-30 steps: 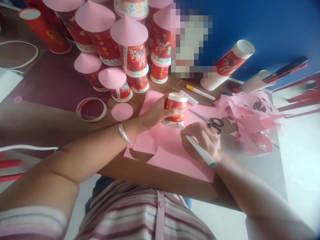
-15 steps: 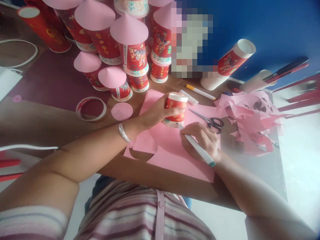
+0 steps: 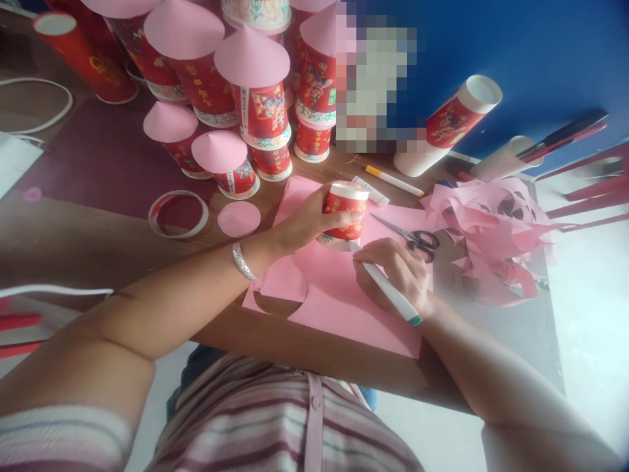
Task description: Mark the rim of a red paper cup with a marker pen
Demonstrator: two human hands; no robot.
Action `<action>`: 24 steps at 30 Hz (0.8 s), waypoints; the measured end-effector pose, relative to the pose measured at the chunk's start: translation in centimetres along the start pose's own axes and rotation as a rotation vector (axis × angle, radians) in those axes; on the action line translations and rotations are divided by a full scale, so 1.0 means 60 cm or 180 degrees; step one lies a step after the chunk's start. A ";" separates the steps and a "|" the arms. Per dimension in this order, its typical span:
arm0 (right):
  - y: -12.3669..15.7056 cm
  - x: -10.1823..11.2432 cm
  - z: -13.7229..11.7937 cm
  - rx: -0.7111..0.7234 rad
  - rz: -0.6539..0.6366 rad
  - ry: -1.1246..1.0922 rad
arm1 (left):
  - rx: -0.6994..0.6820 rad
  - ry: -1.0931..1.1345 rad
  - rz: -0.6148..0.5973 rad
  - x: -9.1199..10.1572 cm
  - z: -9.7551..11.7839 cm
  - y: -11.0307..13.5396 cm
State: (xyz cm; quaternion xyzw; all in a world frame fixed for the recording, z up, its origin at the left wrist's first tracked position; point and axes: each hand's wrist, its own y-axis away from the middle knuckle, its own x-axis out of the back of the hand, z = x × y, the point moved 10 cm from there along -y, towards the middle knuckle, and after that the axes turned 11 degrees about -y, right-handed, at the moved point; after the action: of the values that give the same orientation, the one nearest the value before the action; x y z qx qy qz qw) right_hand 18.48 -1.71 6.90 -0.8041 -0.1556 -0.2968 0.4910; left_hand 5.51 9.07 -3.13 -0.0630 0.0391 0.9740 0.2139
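Note:
My left hand (image 3: 307, 219) is wrapped round a small red paper cup (image 3: 344, 215) that stands upside down on a pink paper sheet (image 3: 339, 295). My right hand (image 3: 398, 275) grips a white pen with a green end (image 3: 388, 292); its tip touches the sheet at the cup's rim. A round hole is cut in the sheet's near left part, by my left wrist with its silver bracelet (image 3: 242, 261).
Black-handled scissors (image 3: 413, 238) lie on the sheet beyond my right hand. Pink paper scraps (image 3: 491, 236) pile at the right. Several red cups with pink cone lids (image 3: 250, 85) stand at the back, with a loose pink disc (image 3: 239, 218), a cut cup ring (image 3: 177, 214) and a marker (image 3: 393, 181).
My right hand and the pen tip have crept slightly along the cup's rim. The left hand and cup stay put.

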 end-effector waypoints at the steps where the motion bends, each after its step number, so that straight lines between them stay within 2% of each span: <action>1: -0.001 0.001 -0.001 0.0013 0.0009 0.0008 | 0.0020 0.0010 0.0008 0.000 0.000 0.001; 8: 0.000 0.001 -0.001 0.0023 0.0034 0.0029 | -0.0121 -0.0042 -0.0067 -0.006 0.011 0.000; 24: 0.000 -0.002 -0.006 0.0046 0.0062 0.0024 | -0.0093 0.0008 -0.0072 -0.005 0.005 -0.002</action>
State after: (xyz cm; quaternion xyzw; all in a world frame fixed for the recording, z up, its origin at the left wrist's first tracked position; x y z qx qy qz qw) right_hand 18.30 -2.01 6.93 -0.8009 -0.1480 -0.2938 0.5003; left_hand 5.82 9.11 -2.80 -0.0678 0.0245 0.9719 0.2240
